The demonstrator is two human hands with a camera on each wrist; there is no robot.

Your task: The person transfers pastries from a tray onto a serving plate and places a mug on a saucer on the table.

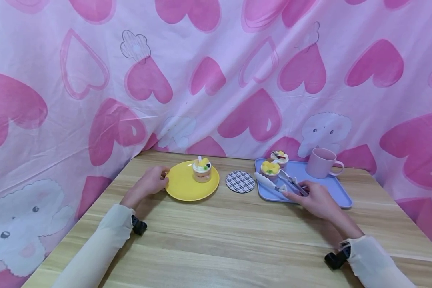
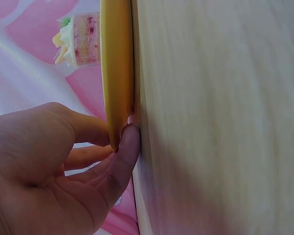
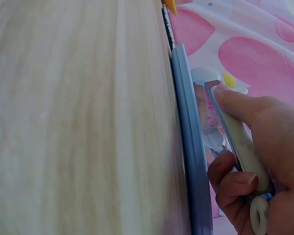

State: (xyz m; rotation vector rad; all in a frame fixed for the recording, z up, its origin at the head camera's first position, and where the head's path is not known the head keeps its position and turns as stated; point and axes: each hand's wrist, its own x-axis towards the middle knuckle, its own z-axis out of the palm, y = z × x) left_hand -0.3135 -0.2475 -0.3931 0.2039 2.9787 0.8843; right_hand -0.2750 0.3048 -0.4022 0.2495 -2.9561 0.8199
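My left hand (image 1: 152,182) pinches the left rim of a yellow plate (image 1: 180,192), its thumb on one face and fingers on the other in the left wrist view. A dessert cup (image 1: 202,176) with fruit and cream stands upright on that plate. Over a blue tray (image 1: 333,192), my right hand (image 1: 318,199) holds metal tongs (image 1: 295,186) with pale tips. The spread tips lie either side of the front dessert cup (image 1: 270,173), topped with yellow fruit; whether they touch it I cannot tell. Another dessert cup (image 1: 280,160) is partly hidden behind it.
A pink mug (image 1: 318,164) stands at the tray's back right, handle to the right. Between plate and tray lies a round checked coaster (image 1: 240,182). Wooden tabletop (image 1: 216,244) extends in front, and a pink heart-patterned cloth (image 1: 205,116) hangs behind the table.
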